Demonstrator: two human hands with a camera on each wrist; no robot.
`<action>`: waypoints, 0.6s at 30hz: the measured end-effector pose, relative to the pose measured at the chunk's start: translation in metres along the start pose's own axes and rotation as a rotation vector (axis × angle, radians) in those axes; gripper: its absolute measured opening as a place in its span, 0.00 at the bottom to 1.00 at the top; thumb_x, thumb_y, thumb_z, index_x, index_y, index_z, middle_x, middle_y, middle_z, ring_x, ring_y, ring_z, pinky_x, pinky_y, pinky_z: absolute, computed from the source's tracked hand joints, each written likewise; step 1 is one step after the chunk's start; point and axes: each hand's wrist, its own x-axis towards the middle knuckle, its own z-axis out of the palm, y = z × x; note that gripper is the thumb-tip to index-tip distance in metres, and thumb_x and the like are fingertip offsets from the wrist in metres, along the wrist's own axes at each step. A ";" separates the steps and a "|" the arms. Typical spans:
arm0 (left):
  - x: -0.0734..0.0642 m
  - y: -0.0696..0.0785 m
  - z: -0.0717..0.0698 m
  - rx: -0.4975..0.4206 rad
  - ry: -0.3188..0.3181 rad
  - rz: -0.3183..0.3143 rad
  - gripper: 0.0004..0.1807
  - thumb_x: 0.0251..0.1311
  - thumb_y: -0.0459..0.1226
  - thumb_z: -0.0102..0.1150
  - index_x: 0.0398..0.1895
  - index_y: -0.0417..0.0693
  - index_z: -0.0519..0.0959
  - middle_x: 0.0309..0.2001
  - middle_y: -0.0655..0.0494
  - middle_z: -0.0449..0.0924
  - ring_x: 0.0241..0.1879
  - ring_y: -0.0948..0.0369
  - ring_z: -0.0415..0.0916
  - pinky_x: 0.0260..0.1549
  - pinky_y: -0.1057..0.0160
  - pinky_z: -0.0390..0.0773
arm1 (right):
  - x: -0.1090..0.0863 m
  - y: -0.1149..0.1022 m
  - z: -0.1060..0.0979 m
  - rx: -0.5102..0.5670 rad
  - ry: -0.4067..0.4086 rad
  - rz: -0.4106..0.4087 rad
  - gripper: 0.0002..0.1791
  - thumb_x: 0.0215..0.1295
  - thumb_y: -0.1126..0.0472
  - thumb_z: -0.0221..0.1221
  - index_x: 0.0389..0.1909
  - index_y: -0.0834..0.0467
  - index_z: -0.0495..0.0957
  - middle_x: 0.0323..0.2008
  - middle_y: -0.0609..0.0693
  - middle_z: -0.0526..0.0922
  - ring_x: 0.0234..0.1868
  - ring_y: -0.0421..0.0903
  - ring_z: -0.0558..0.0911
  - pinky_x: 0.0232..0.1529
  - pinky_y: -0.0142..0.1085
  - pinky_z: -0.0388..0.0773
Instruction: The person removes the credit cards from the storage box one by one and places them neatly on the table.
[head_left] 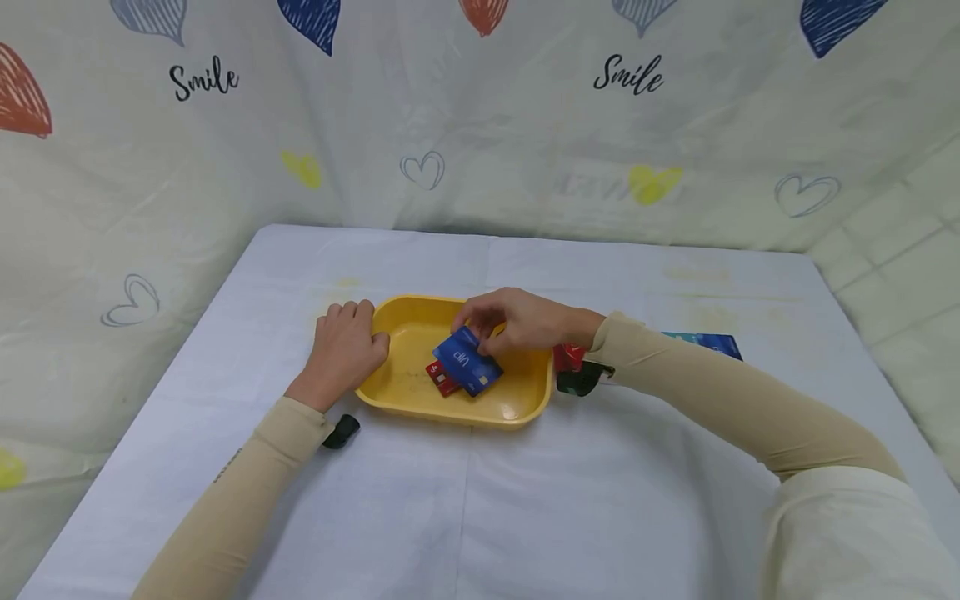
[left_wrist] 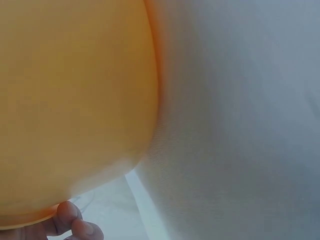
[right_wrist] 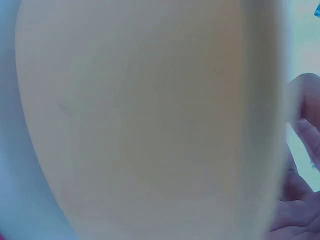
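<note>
My left hand (head_left: 343, 350) grips the left rim of a shallow yellow tray (head_left: 405, 396), its thumb at the rim's inner side; curled fingers (left_wrist: 67, 215) show under the rim in the left wrist view. Over the tray, my right hand (head_left: 517, 321) pinches a blue bank card (head_left: 468, 362) marked "VIP" between thumb and fingers. A red card (head_left: 442, 379) in the tray is partly covered by the blue one. In the right wrist view the tray's wall (right_wrist: 150, 120) fills most of the picture, with part of my right hand (right_wrist: 300, 215) at the right edge.
Right of the tray, a red item (head_left: 567, 357) lies partly hidden by my right wrist. Beyond the right forearm, a blue card-like item (head_left: 708, 342) shows on the white-covered table (head_left: 465, 508). A patterned curtain (head_left: 495, 108) hangs behind the table.
</note>
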 end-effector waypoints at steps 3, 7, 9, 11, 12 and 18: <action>0.000 0.001 0.001 0.001 -0.002 0.000 0.09 0.63 0.38 0.44 0.35 0.39 0.68 0.30 0.45 0.66 0.35 0.47 0.62 0.36 0.56 0.56 | -0.006 0.000 -0.002 0.012 0.018 0.002 0.21 0.64 0.69 0.63 0.57 0.54 0.79 0.42 0.53 0.80 0.46 0.49 0.80 0.56 0.42 0.81; 0.000 0.002 0.000 0.006 -0.011 -0.012 0.10 0.64 0.38 0.44 0.36 0.38 0.69 0.31 0.45 0.67 0.36 0.47 0.62 0.36 0.56 0.56 | -0.013 0.000 -0.005 0.012 0.040 0.014 0.22 0.64 0.67 0.63 0.59 0.54 0.78 0.43 0.53 0.80 0.47 0.49 0.81 0.56 0.41 0.81; 0.000 0.002 0.000 0.010 -0.013 -0.015 0.11 0.64 0.39 0.44 0.37 0.38 0.69 0.31 0.44 0.67 0.37 0.47 0.62 0.37 0.56 0.56 | -0.017 -0.002 -0.006 0.012 0.053 0.028 0.22 0.64 0.67 0.64 0.59 0.54 0.78 0.43 0.53 0.80 0.48 0.49 0.81 0.56 0.40 0.81; 0.001 0.003 0.000 0.013 -0.017 -0.016 0.11 0.65 0.39 0.44 0.38 0.38 0.69 0.32 0.44 0.68 0.37 0.46 0.62 0.37 0.55 0.57 | -0.021 -0.003 -0.006 0.016 0.066 0.040 0.22 0.64 0.67 0.64 0.59 0.54 0.78 0.43 0.53 0.80 0.48 0.49 0.81 0.56 0.39 0.82; 0.001 0.003 0.000 0.014 -0.018 -0.017 0.11 0.65 0.39 0.44 0.38 0.37 0.69 0.32 0.44 0.68 0.38 0.46 0.62 0.37 0.55 0.57 | -0.023 -0.003 -0.006 0.019 0.071 0.043 0.22 0.64 0.67 0.64 0.59 0.54 0.78 0.43 0.53 0.80 0.48 0.49 0.81 0.55 0.38 0.82; 0.001 0.005 -0.001 0.016 -0.030 -0.022 0.12 0.64 0.39 0.43 0.39 0.37 0.70 0.33 0.44 0.68 0.38 0.46 0.62 0.38 0.55 0.57 | -0.037 -0.006 -0.007 0.006 0.107 0.050 0.22 0.64 0.66 0.65 0.59 0.54 0.78 0.43 0.53 0.80 0.48 0.49 0.81 0.55 0.37 0.82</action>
